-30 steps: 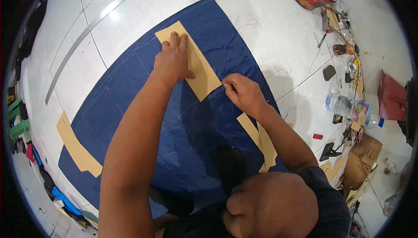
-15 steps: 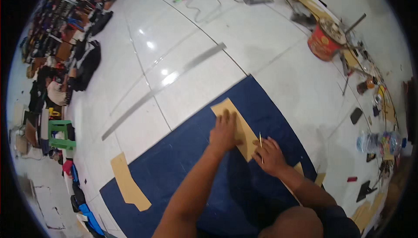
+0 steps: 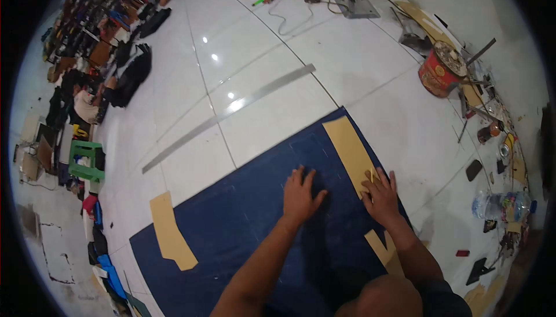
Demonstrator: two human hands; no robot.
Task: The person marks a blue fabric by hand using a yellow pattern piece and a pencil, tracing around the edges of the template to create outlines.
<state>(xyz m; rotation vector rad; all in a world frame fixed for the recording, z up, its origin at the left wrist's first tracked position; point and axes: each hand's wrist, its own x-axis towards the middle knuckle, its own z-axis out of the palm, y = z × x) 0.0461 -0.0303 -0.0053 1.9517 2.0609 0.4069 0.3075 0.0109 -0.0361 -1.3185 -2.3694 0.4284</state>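
Dark blue cloth [image 3: 214, 212] lies spread on the tiled floor, with faint pale outlines drawn on it. My left hand [image 3: 301, 198] rests on the cloth, palm down, fingers apart, holding nothing. Near the cloth's right edge lies a long tan card pattern [image 3: 346, 140]. On its lower end sits my right hand [image 3: 382, 198], a thin yellow pencil-like stick [image 3: 372, 175] between its fingers. Another tan card pattern [image 3: 172, 233] lies at the cloth's left side. More tan card pieces [image 3: 379, 247] are partly hidden by my right forearm.
A long metal ruler [image 3: 260, 94] lies on the tiles beyond the cloth. At right stand a red tub [image 3: 441, 73] and a plastic water bottle [image 3: 501, 207] on its side, among scattered tools. Piled clutter [image 3: 87, 56] and a green stool [image 3: 87, 160] line the left.
The long card pattern has shifted right to the cloth's edge, with my right hand on it. My left hand has come off the pattern onto bare cloth, where pale outlines now show.
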